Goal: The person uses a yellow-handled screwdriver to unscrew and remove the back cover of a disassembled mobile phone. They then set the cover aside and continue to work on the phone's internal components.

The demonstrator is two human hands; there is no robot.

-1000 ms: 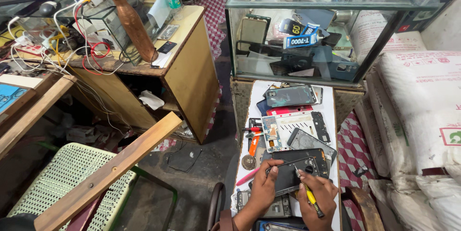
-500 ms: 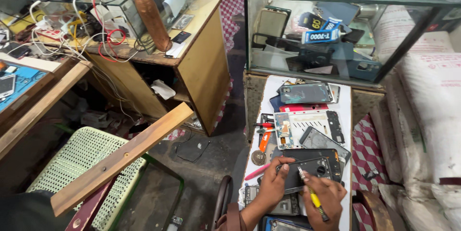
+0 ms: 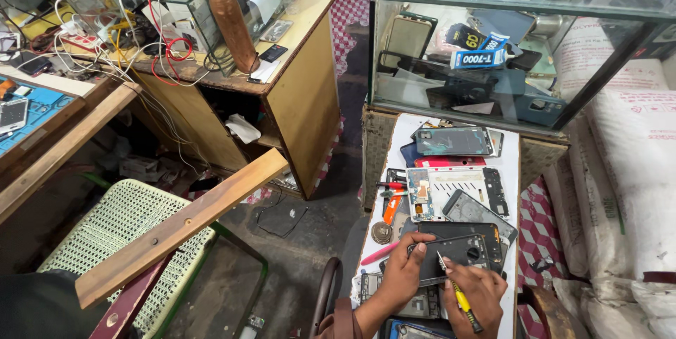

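- Phone body point(image 3: 454, 251), dark and lying back-side up, sits at the lower right of the frame on the white work surface point(image 3: 394, 170); I judge it to be the piece under work.
- Left hand point(image 3: 403, 277) rests on the phone body's left edge, fingers curled loosely round it and the forefinger stretched along the top edge, steadying it rather than lifting it.
- Right hand point(image 3: 479, 295) is closed in a pinch on a yellow-handled screwdriver point(image 3: 458, 297), whose tip points up and left onto the phone body's lower half.
- Progress, as I read it: the rear cover looks already off, since the camera ring and inner frame show bare; whether any screws are out I cannot tell, they are too small to see.
- Left to do, by my judgement: most of the inner work, as the body looks otherwise in one piece.
- Above it in the frame lie a pale opened phone frame point(image 3: 451, 191), a grey back panel point(image 3: 472, 209) and a dark screened handset point(image 3: 451, 142).
- At the upper right of the frame stands a glass display case point(image 3: 493, 43).
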